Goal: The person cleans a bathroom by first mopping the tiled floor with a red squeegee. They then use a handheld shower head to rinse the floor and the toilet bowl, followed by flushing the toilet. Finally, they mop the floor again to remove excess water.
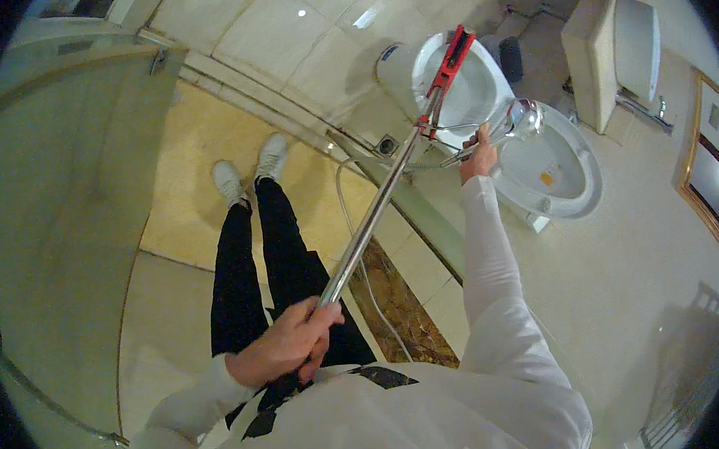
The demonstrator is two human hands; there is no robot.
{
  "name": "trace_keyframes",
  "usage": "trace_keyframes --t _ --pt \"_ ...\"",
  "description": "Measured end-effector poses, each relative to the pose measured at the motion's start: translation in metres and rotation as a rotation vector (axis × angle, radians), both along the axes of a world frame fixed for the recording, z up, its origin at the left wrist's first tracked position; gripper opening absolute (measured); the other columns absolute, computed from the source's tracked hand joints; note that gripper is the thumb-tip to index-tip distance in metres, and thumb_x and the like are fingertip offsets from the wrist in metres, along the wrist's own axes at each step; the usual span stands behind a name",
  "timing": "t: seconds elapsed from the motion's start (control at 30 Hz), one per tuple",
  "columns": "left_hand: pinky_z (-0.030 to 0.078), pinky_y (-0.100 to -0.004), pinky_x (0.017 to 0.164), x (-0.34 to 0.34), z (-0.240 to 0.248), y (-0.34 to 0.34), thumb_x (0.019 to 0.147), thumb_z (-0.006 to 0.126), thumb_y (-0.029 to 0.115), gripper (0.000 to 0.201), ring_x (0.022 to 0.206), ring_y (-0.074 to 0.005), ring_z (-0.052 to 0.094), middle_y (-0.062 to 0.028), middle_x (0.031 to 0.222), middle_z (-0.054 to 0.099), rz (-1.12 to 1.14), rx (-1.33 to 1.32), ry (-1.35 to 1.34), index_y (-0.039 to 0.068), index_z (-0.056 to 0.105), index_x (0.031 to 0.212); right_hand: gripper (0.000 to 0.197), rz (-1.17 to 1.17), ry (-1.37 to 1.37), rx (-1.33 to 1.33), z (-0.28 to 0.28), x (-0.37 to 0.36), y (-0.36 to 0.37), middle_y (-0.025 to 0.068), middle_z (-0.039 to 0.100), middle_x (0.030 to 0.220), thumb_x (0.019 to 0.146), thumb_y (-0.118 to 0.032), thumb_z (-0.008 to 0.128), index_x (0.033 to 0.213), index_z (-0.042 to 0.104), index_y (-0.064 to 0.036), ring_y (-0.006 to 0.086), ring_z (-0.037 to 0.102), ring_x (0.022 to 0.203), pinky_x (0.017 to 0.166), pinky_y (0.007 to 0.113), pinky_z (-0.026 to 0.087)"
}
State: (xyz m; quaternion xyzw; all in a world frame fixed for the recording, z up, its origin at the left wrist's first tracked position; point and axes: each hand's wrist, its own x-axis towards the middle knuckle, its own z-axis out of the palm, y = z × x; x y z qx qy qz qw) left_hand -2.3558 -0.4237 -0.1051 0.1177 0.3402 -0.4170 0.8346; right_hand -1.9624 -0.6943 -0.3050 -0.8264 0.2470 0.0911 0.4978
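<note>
My left hand is closed around the lower end of a long metal pole, part of a mop with a red head. The pole slants up to the right, and the mop head lies over a white oval basin. My right hand is wrapped round the handle of a chrome shower head. From that handle a thin flexible hose loops left, then down past the pole. Beneath the shower head is a second white oval fixture like a toilet seat, with an orange patch inside.
A frosted glass panel with a metal handle stands at the left. A yellow floor area lies under my white shoes. Near the right wall are a white sink-like fixture, a framed mirror and a metal rack. A floor drain sits beside the pole.
</note>
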Motion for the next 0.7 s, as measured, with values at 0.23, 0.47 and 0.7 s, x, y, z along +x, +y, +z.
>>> trace_keyframes --t 0.23,0.47,0.7 --pt "0.038 -0.0276 0.033 0.026 -0.016 -0.013 0.097 0.042 0.043 0.043 0.033 -0.0120 0.043 -0.0001 0.054 0.039 0.161 -0.013 -0.102 0.000 0.044 0.096 0.028 0.007 -0.238 -0.058 0.051 -0.104 0.036 0.0013 0.050 0.060 0.080 -0.028 0.072 0.072 0.054 -0.0077 0.0128 0.044 0.051 0.048 0.029 0.035" --pt "0.038 -0.0293 0.033 0.002 -0.013 -0.004 0.097 0.039 0.042 0.039 0.033 -0.0126 0.041 0.0000 0.051 0.037 0.006 0.009 -0.030 0.003 0.041 0.095 0.031 0.114 -0.071 0.015 0.030 -0.038 -0.002 0.0041 0.052 0.059 0.079 -0.034 0.072 0.073 0.056 -0.0083 0.0162 0.049 0.051 0.048 0.032 0.035" --pt "0.035 -0.0281 0.035 -0.010 -0.006 0.015 0.098 0.040 0.033 0.029 0.035 -0.0128 0.041 -0.0017 0.050 0.040 -0.033 -0.015 0.024 0.005 0.042 0.092 0.033 0.418 0.201 -0.013 -0.045 0.031 0.015 0.0068 0.059 0.063 0.082 -0.037 0.067 0.072 0.058 -0.0069 0.0160 0.053 0.055 0.050 0.031 0.036"
